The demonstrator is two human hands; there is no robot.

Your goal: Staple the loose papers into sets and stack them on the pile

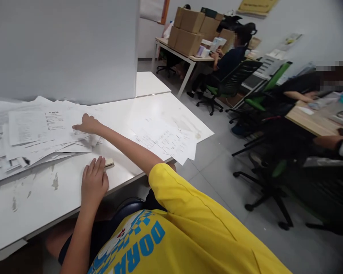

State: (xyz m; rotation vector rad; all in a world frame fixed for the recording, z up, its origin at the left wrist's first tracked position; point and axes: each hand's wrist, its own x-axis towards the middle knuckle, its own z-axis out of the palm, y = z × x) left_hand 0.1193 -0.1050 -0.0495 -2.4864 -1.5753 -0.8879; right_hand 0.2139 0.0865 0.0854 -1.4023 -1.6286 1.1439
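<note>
My left hand (pixel 94 180) lies flat on the white table (pixel 45 203), palm down, fingers stretched out. Right beside its fingers is a small cream-coloured object (pixel 109 163) with a dark lower edge, partly hidden by the hand; its kind is unclear. With the arm reaching across the table, my right hand (pixel 88 125) is over the right side of a spread heap of printed papers (pixel 31 129). One digit points left onto the sheets and the other fingers are curled in. Anything between those fingers is hidden.
More printed sheets (pixel 171 140) overhang the table's right edge. A grey partition (pixel 63 49) stands behind the table. Across the floor, one person (pixel 231 61) sits near stacked cardboard boxes (pixel 188 34); another person's arm (pixel 298 96) rests at a wooden desk (pixel 311 120). Office chairs (pixel 274 190) stand at right.
</note>
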